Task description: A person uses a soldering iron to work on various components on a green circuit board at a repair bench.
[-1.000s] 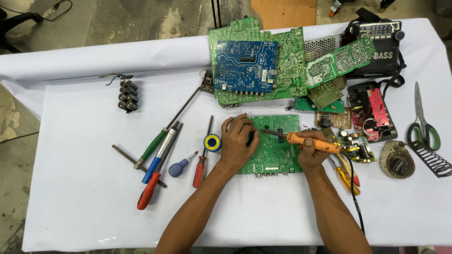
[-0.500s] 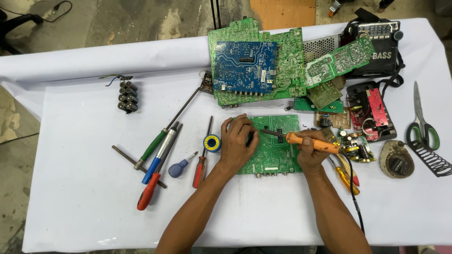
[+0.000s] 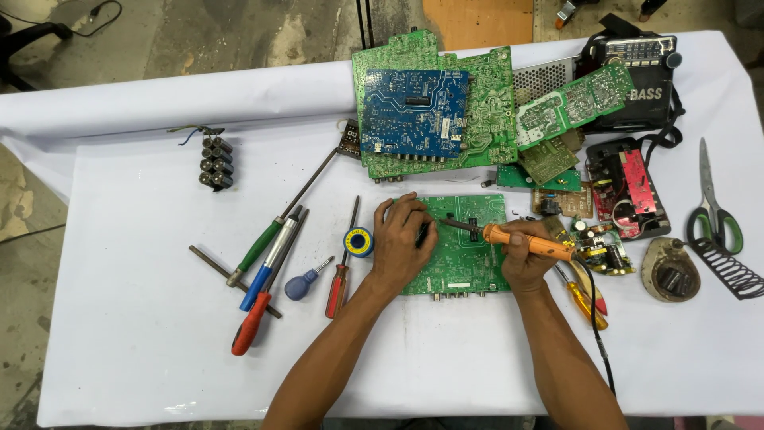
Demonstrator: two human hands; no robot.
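So, mid-soldering: right hand [image 3: 521, 259] gripping orange soldering iron [image 3: 525, 241], left hand [image 3: 402, 243] flat, pinning green circuit board [image 3: 469, 255]; needs steady tip.

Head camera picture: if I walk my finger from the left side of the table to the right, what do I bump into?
Battery pack → screwdrivers → solder reel → left hand → green board → right hand with the orange soldering iron → red-and-black board → scissors.

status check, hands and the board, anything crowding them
Left hand flat on green circuit board. Right hand grips orange soldering iron, tip on the board. Solder spool and screwdrivers lie left, clear.
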